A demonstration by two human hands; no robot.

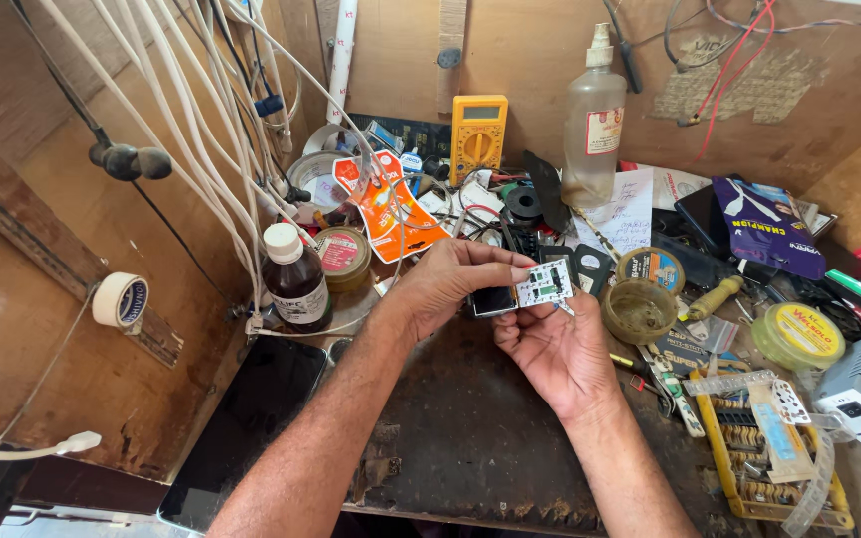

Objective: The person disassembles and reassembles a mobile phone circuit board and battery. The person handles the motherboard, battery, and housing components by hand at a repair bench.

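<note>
A small pale circuit board (pixel 544 285) with dark parts on it is held over the dark workbench (pixel 470 428). My left hand (pixel 450 282) pinches its upper left side with fingers and thumb. My right hand (pixel 560 349) supports it from below, palm up, with a thin metal tool tip showing at its fingers. A dark rectangular part (pixel 492 301) lies just behind the board, under my left fingers.
A yellow multimeter (pixel 477 135) and a clear pump bottle (pixel 593 125) stand at the back. A brown bottle (pixel 294 278), tins, an open flux tin (pixel 639 310), a yellow tray of parts (pixel 761 448), a dark tablet (pixel 241 428) and hanging white cables (pixel 201 130) crowd the bench.
</note>
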